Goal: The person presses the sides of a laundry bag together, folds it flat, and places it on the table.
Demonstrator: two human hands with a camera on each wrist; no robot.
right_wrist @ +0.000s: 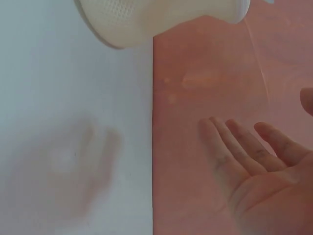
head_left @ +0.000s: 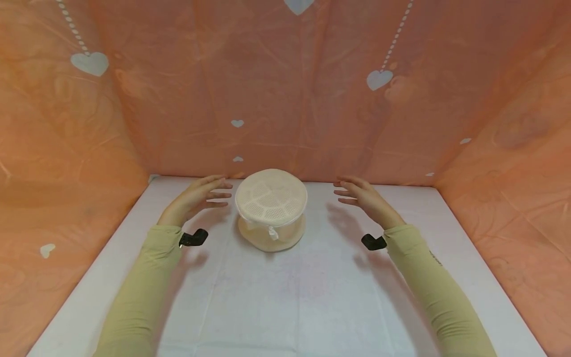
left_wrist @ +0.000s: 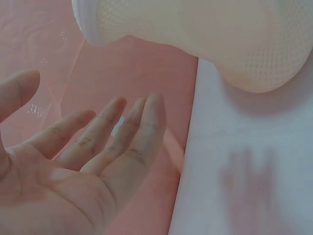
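A round cream mesh laundry bag (head_left: 271, 196) stands on the white table, with a flat mesh top, a sagging middle and a wider base. A small white tab (head_left: 273, 233) hangs at its front. To its left my left hand (head_left: 194, 199) is held in the air, fingers loosely extended towards the bag but apart from it. My right hand (head_left: 369, 199) hovers on the other side, farther from the bag, with fingers pointing inward. In both wrist views the palms face the bag and hold nothing; its side (left_wrist: 254, 44) shows above the left fingers.
White cloth covers the table (head_left: 267, 297). An orange curtain (head_left: 285, 99) with pale hearts encloses the back and both sides, its back panel close behind the bag. Black wrist mounts (head_left: 194, 238) sit by the sleeve cuffs.
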